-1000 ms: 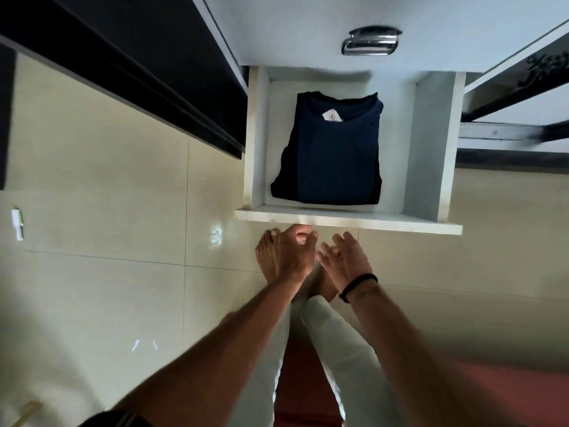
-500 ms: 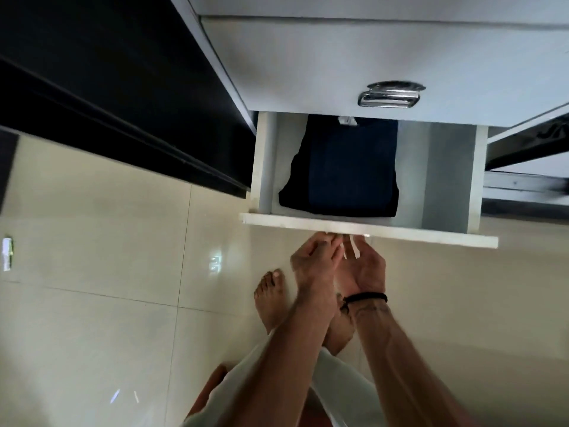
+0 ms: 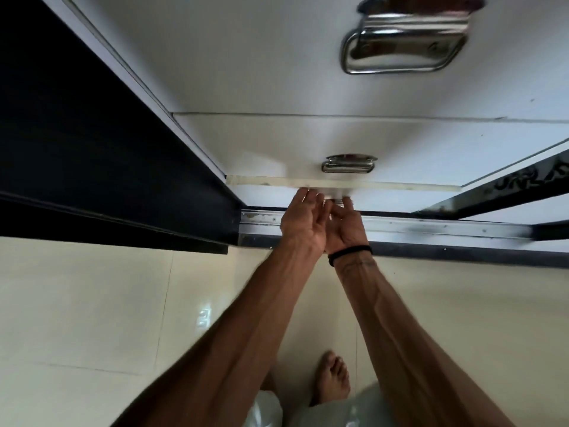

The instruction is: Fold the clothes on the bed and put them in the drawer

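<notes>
I see the bottom drawer (image 3: 385, 197) nearly shut, its front running crosswise just ahead of my fingertips. My left hand (image 3: 303, 223) and right hand (image 3: 346, 226) press it side by side, fingers straight, equally near. The folded clothes are hidden, presumably inside it

Bare forearms, a black band (image 3: 349, 253) around the right wrist above a faint tattoo (image 3: 358, 266), pale trousers (image 3: 268, 408), bare foot (image 3: 332, 377).

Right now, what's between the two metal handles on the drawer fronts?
In the head view, only bare white panel and one seam line lie between the big handle and the small handle.
</notes>
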Demonstrator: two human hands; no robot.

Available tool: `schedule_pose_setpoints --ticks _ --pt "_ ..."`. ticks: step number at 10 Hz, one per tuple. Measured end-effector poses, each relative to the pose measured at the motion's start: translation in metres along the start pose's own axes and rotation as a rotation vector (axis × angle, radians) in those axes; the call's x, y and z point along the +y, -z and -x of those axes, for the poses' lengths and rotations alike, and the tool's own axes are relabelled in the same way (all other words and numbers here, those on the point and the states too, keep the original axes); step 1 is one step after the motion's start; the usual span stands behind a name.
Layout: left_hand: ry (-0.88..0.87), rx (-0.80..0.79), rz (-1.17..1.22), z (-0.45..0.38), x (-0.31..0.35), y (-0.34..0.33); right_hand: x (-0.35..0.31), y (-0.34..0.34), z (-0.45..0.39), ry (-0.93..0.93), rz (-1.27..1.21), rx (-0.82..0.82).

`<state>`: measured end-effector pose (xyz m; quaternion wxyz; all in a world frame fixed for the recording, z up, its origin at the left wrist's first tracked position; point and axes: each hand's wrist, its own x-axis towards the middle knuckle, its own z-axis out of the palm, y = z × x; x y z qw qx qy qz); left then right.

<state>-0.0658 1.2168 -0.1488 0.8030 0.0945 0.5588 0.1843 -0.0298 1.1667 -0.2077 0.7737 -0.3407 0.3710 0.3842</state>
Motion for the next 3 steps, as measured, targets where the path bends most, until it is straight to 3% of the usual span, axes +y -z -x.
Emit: schedule_pose_setpoints --ticks 1,2,3 --pt "-0.004 -0.052 -0.055 0.000 0.008 -0.002 0.003 -0.009 -0.001 0.046 0.093 -0.004" --pt "0.047 -0.075 -0.329 0.012 0.035 -0.005 -0.005 -0.010 0.006 0.070 0.219 -0.082" --pt "0.028 0.063 -0.598 0.032 0.054 -0.004 -0.011 -0.004 0.029 0.055 0.453 -0.131"
